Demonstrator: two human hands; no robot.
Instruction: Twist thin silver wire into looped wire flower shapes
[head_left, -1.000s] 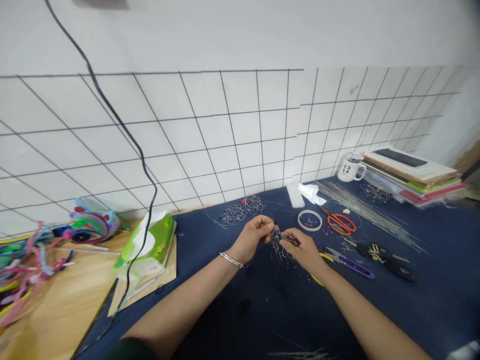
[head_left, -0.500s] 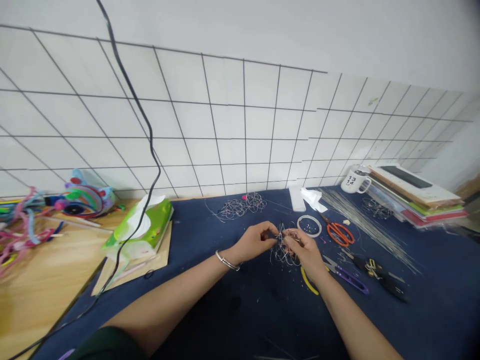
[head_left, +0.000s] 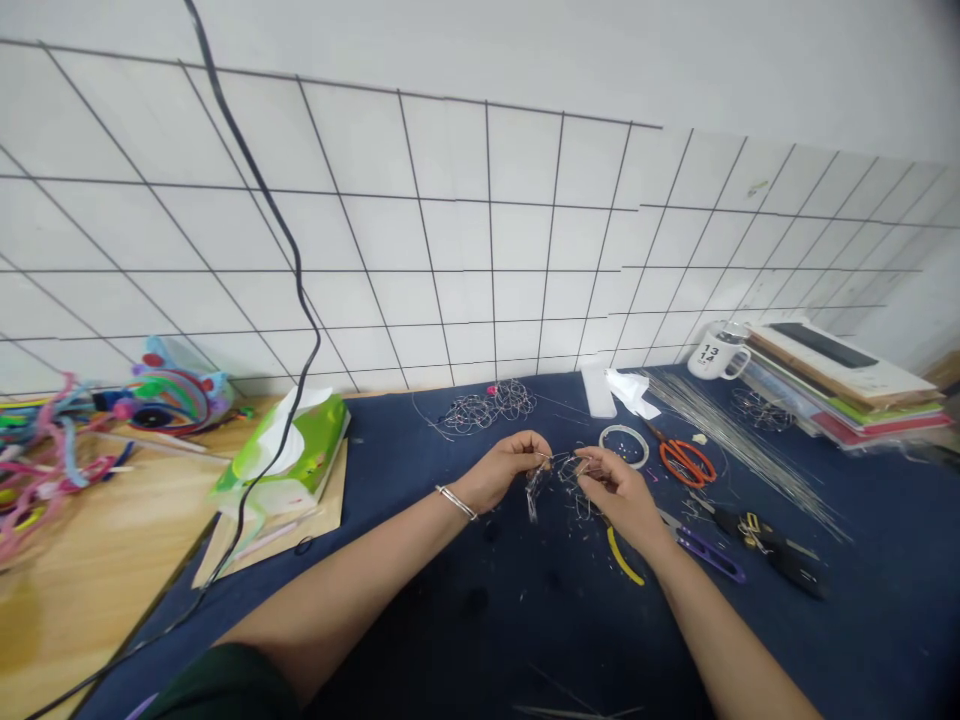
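Pinched in my left hand [head_left: 501, 474] is a bunch of thin silver wire [head_left: 533, 492], its loose ends hanging below my fingertips. My right hand [head_left: 624, 503] grips a tangle of looped wire [head_left: 579, 492] between thumb and fingers. A short stretch of wire spans the gap between the two hands. Below the right hand lies a yellow handle [head_left: 625, 560], its upper part hidden. Purple-handled scissors [head_left: 709, 553] rest beside the right forearm. Behind the right hand sits a pale ring-shaped coil [head_left: 643, 448].
Farther back lie coiled wire loops [head_left: 480, 409]. To the right are orange-handled scissors [head_left: 686, 463], black pliers [head_left: 784, 560], long straight wires [head_left: 742, 450], a white mug [head_left: 711, 358] and stacked books [head_left: 855, 385]. Leftward, a green tissue pack [head_left: 326, 445] and a black cable [head_left: 300, 275].
My hands have moved apart, each with wire in its fingers. The bunched tangle that was between them is now spread, with a strand across the gap. The view has shifted slightly.
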